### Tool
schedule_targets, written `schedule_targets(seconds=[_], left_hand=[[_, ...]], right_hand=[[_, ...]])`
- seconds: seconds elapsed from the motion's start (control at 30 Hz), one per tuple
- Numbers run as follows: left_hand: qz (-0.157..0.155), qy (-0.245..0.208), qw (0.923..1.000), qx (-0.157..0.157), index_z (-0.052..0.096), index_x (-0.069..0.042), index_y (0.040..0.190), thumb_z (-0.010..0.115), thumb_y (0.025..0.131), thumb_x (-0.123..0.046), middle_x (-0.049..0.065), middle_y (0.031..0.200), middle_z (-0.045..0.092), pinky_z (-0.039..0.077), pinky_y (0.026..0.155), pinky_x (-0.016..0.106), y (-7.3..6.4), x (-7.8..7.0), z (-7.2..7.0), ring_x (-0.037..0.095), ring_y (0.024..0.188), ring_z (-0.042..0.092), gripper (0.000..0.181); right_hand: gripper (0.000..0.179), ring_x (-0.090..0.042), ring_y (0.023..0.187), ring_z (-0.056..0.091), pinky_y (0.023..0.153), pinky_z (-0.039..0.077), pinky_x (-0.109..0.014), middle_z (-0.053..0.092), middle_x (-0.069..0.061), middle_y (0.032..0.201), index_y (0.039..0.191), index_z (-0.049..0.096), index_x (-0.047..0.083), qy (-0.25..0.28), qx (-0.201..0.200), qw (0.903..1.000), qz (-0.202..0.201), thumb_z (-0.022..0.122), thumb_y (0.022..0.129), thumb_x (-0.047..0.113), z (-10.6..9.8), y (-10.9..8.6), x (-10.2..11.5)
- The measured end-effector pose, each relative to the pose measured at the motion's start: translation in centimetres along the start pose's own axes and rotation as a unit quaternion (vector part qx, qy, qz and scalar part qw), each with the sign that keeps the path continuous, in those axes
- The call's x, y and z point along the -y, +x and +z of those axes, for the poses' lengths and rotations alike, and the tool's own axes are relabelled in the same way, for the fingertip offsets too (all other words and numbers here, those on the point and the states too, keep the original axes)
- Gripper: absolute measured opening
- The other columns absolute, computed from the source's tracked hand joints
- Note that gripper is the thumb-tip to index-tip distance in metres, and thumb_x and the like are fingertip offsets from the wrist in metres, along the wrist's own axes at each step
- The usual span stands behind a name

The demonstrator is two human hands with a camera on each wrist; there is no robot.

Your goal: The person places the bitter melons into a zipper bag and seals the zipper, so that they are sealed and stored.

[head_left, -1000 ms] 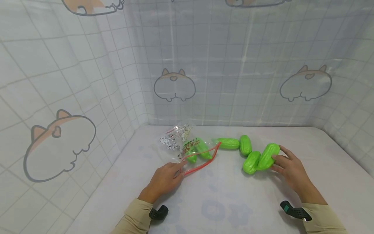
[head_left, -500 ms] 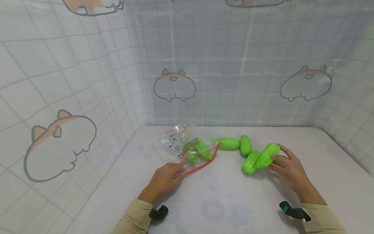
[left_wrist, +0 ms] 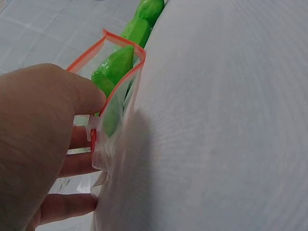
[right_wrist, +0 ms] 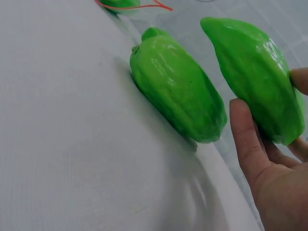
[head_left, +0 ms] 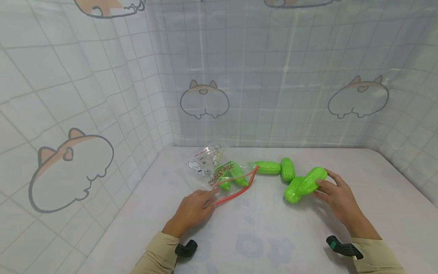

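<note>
My left hand (head_left: 195,209) pinches the mouth of a clear plastic zip bag (head_left: 233,197) with a red closure strip. In the left wrist view the bag (left_wrist: 100,156) gapes, its rim between thumb and fingers. Two glossy green ridged fruits (head_left: 237,173) lie inside it. On the right, my right hand (head_left: 338,196) grips another green ridged fruit (head_left: 314,180), oblong with a pointed end. The right wrist view has this fruit (right_wrist: 255,72) held between thumb and fingers, off the table. Just beneath it, a similar fruit (right_wrist: 173,86) rests on the cloth.
Two more green fruits, one lying crosswise (head_left: 268,167) by the bag mouth and one lengthwise (head_left: 288,169), sit at the back of the white-covered table (head_left: 260,228). A tiled-pattern curtain (head_left: 260,102) with cartoon dogs encloses the back and sides.
The fruit in my right hand has risen slightly and tilted, its pointed end now over the fruit beside it. My left hand and the bag have stayed put.
</note>
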State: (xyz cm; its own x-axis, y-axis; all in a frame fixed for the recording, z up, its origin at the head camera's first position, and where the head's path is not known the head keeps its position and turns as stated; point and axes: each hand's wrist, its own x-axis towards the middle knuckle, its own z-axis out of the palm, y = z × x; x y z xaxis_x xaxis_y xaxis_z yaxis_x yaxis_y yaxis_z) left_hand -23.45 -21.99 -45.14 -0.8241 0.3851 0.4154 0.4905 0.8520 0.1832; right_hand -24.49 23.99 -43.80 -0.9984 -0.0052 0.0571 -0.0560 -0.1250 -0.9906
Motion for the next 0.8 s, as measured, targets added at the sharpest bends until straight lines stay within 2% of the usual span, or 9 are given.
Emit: schedule_targets(seconds=[0.27, 0.43, 0.6, 0.8], left_hand=[[0.002, -0.001, 1.0, -0.001, 0.067, -0.027, 0.134, 0.068, 0.091, -0.028, -0.001, 0.109, 0.072, 0.056, 0.075, 0.044, 0.1, 0.1, 0.1, 0.019, 0.103, 0.067, 0.042], [-0.001, -0.002, 1.0, 0.003, 0.067, -0.027, 0.134, 0.068, 0.091, -0.028, -0.002, 0.109, 0.072, 0.056, 0.076, 0.043, 0.1, 0.1, 0.2, 0.018, 0.103, 0.066, 0.042], [-0.005, 0.001, 1.0, 0.007, 0.066, -0.028, 0.134, 0.067, 0.092, -0.029, -0.003, 0.11, 0.072, 0.056, 0.076, 0.043, 0.1, 0.2, 0.2, 0.017, 0.104, 0.066, 0.042], [-0.003, 0.0, 1.0, 0.007, 0.066, -0.027, 0.135, 0.068, 0.092, -0.029, -0.001, 0.11, 0.072, 0.055, 0.075, 0.045, 0.1, 0.2, 0.2, 0.018, 0.104, 0.066, 0.043]], right_hand=[[0.086, -0.006, 0.1, 0.065, 0.087, 0.054, -0.028, 0.039, -0.018, 0.135, 0.158, 0.0, -0.001, -0.005, 0.011, 0.9999, -0.006, 0.061, 0.101, 0.018, 0.7, -0.1, 0.3], [0.087, -0.006, 0.101, 0.064, 0.087, 0.054, -0.027, 0.032, -0.024, 0.14, 0.158, -0.001, 0.0, -0.011, 0.02, 0.9997, -0.013, 0.061, 0.101, 0.019, 1.2, -0.2, 0.3], [0.085, -0.005, 0.103, 0.062, 0.087, 0.054, -0.028, 0.029, -0.023, 0.142, 0.158, -0.001, 0.0, -0.003, 0.032, 0.9994, -0.016, 0.06, 0.101, 0.015, 1.6, -0.2, 0.5], [0.083, -0.008, 0.102, 0.063, 0.088, 0.055, -0.031, 0.034, -0.02, 0.137, 0.155, 0.004, -0.002, -0.01, 0.03, 0.9995, -0.011, 0.063, 0.1, 0.015, 2.2, -0.3, 0.7]])
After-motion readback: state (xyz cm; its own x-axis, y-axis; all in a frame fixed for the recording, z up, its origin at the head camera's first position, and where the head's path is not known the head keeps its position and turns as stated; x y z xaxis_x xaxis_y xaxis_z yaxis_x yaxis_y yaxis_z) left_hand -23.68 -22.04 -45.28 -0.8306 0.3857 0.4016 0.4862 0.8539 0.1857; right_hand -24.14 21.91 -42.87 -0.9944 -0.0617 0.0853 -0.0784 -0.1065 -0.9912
